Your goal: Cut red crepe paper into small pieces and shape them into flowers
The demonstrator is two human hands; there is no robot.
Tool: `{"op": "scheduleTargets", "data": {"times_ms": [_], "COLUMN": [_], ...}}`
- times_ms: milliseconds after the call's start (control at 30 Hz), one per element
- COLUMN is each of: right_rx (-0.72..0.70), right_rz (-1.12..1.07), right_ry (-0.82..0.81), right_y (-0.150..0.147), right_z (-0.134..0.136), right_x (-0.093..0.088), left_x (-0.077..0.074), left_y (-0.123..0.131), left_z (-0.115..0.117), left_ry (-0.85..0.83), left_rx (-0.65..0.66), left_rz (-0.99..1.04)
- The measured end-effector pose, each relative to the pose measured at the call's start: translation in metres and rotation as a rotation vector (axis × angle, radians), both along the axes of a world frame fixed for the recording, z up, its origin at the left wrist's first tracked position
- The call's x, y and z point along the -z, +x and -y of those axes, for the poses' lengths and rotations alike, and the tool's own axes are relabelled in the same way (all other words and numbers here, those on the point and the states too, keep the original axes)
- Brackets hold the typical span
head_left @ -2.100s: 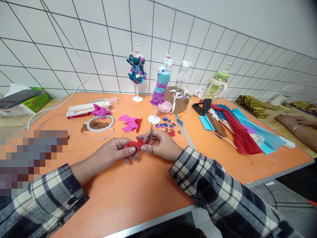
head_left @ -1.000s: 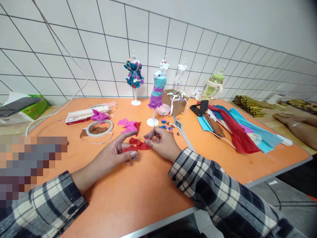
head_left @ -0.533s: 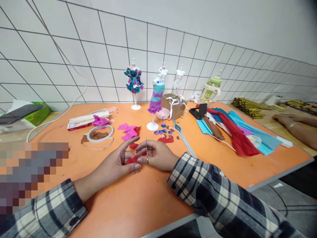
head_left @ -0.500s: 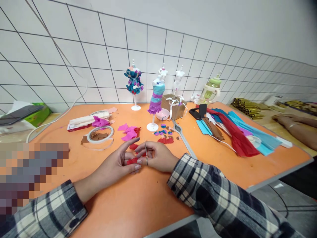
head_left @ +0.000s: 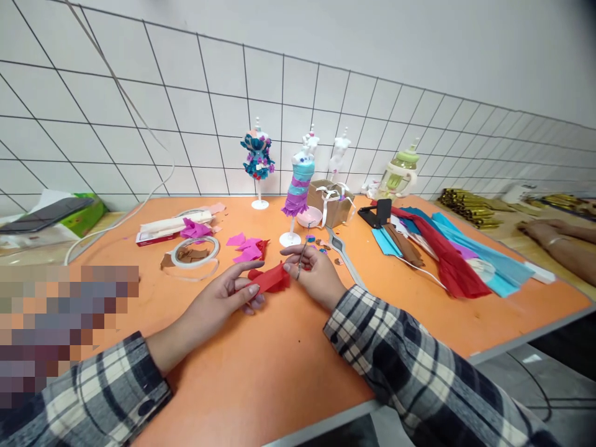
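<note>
My left hand (head_left: 235, 292) pinches one end of a red crepe paper strip (head_left: 270, 279) between thumb and fingers. The strip's far end is in the fingertips of my right hand (head_left: 314, 272). A slim metal tool, apparently tweezers (head_left: 305, 245), also sits in the right hand, pointing up and away. Just beyond the hands stands a small dress form (head_left: 300, 180) wrapped in light blue and purple on a white base. Pink paper scraps (head_left: 249, 247) and small blue and purple pieces (head_left: 311, 238) lie near it, some partly hidden by the right hand.
A decorated teal form (head_left: 257, 155) stands behind, beside a cardboard box (head_left: 333, 205) and a pink bowl (head_left: 308, 216). Tape rolls (head_left: 195, 251) lie left. Coloured paper sheets (head_left: 447, 254), a black stand (head_left: 376, 214) and a bottle (head_left: 399, 174) are right. Another person's hands (head_left: 554, 236) rest far right.
My hands have drawn apart, the right moving right and slightly away. The red paper, bunched between the fingers before, now stretches between both hands. The view has shifted slightly.
</note>
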State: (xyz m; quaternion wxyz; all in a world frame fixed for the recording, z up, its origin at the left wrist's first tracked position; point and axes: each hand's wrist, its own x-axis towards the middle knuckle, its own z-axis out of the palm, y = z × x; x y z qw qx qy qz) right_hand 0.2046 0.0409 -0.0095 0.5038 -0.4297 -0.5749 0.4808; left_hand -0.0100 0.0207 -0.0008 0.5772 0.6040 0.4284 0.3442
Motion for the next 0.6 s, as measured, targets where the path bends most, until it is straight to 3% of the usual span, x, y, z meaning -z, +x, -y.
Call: {"op": "scheduleTargets", "data": {"times_ms": [167,267,333,467,600], "right_rx": [0.021,-0.001,-0.165,-0.718,-0.885], "right_rz": [-0.061,-0.045,0.007,0.145,0.256], "right_ry": [-0.073,-0.138,-0.188,-0.317,-0.316], "right_y": [-0.001,0.002,0.005,0.008,0.006], "right_z": [-0.001,0.001,0.003,0.011,0.017], "right_x": [0.001,0.002,0.001,-0.003,-0.010], "left_x": [-0.001,0.001,0.003,0.003,0.001], "left_y": [-0.003,-0.006,-0.007,-0.008,-0.004], "left_z": [0.001,-0.002,-0.005,-0.007,-0.003], "left_ry": [-0.021,-0.003,0.008,-0.001,0.019], "left_rx": [0.002,-0.064,-0.158,-0.223,-0.128], "left_rz": [0.042,0.094,0.160,0.247,0.167]}}
